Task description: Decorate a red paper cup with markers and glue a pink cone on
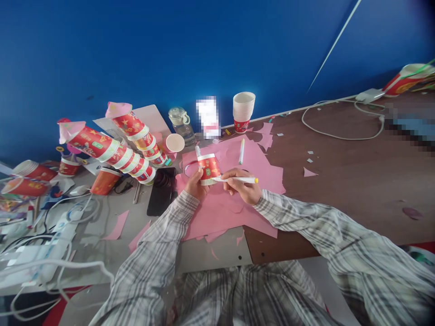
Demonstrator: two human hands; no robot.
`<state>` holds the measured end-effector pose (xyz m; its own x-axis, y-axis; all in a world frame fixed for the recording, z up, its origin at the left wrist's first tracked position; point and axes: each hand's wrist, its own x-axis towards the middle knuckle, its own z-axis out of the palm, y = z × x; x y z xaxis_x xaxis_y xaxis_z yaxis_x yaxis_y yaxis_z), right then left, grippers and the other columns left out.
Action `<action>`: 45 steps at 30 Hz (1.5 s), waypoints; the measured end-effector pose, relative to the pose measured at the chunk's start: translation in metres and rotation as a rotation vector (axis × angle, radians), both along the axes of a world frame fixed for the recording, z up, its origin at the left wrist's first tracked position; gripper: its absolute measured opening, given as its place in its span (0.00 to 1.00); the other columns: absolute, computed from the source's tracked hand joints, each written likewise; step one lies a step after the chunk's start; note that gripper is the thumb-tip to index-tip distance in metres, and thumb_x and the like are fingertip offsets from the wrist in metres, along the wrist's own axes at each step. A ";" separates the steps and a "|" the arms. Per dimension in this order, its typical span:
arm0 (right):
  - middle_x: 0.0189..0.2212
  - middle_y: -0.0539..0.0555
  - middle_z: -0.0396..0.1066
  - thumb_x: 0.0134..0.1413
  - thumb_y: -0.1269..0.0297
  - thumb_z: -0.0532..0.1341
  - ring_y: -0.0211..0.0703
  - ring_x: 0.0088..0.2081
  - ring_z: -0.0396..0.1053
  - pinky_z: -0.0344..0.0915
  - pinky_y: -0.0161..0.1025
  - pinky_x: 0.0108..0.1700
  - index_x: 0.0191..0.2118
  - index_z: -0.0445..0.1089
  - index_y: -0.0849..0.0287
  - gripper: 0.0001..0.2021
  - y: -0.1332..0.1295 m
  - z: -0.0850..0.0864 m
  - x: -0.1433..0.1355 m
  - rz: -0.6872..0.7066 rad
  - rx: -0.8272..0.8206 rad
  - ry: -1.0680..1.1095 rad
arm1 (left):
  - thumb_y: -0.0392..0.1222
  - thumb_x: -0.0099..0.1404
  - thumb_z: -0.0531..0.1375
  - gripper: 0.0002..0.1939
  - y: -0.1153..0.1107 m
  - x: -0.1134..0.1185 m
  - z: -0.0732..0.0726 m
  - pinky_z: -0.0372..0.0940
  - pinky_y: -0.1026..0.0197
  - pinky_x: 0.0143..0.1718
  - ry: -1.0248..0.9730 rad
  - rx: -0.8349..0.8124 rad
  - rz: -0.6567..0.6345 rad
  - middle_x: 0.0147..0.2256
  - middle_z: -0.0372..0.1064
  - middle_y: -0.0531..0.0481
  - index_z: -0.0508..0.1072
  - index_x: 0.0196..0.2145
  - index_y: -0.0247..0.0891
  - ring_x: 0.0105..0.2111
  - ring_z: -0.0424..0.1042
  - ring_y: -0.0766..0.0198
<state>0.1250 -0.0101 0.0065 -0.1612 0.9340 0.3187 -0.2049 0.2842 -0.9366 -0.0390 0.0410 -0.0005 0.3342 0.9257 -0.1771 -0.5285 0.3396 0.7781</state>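
Between my two hands, a red paper cup (209, 166) with gold and green print is held over a pink paper sheet (231, 213). My left hand (198, 184) is closed around the cup's left side. In my right hand (244, 184) is a white marker pen (243, 179) with a yellow end, its tip against or very near the cup's lower right. A second marker pen (241, 151) with a green end lies on the pink sheet. Another white pen (198, 152) shows just behind the cup.
Two towers of red cups with pink cone tops, a near tower (108, 151) and a far tower (141, 136), stand left. A black phone (161, 191), a water jug (183, 127), a cup stack (243, 111) and a power strip (44, 253) surround the paper. A white cable (335, 136) loops at right.
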 end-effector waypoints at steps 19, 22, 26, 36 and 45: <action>0.20 0.50 0.67 0.53 0.60 0.56 0.34 0.17 0.60 0.58 0.34 0.18 0.36 0.68 0.63 0.11 0.001 -0.001 0.000 0.010 0.009 -0.007 | 0.51 0.48 0.62 0.22 -0.001 0.001 0.001 0.64 0.49 0.45 0.037 0.020 0.010 0.40 0.71 0.43 0.67 0.39 0.36 0.46 0.66 0.49; 0.20 0.50 0.67 0.53 0.59 0.55 0.34 0.16 0.59 0.57 0.34 0.18 0.35 0.68 0.63 0.11 0.001 -0.001 0.000 0.027 0.022 -0.028 | 0.51 0.47 0.63 0.22 -0.001 0.001 0.001 0.64 0.49 0.45 0.037 0.022 0.011 0.39 0.71 0.43 0.68 0.38 0.36 0.46 0.66 0.49; 0.19 0.49 0.66 0.53 0.58 0.56 0.33 0.16 0.59 0.57 0.33 0.18 0.35 0.68 0.63 0.12 0.001 0.000 0.000 0.042 0.035 -0.013 | 0.51 0.48 0.62 0.22 -0.001 0.001 0.002 0.63 0.48 0.46 0.042 0.023 0.009 0.39 0.71 0.42 0.67 0.38 0.36 0.47 0.66 0.49; 0.23 0.51 0.68 0.54 0.57 0.56 0.34 0.18 0.61 0.60 0.34 0.19 0.39 0.68 0.62 0.13 0.000 -0.003 -0.002 0.034 0.053 -0.043 | 0.51 0.46 0.63 0.24 -0.002 0.002 0.002 0.64 0.48 0.45 0.053 0.050 0.004 0.39 0.70 0.42 0.67 0.39 0.36 0.46 0.66 0.48; 0.20 0.50 0.66 0.54 0.58 0.55 0.33 0.16 0.59 0.57 0.33 0.18 0.34 0.68 0.63 0.13 -0.002 0.004 0.000 0.008 0.076 -0.127 | 0.50 0.48 0.62 0.23 -0.002 0.001 0.000 0.65 0.48 0.44 0.040 0.083 -0.013 0.38 0.71 0.42 0.68 0.40 0.37 0.46 0.67 0.48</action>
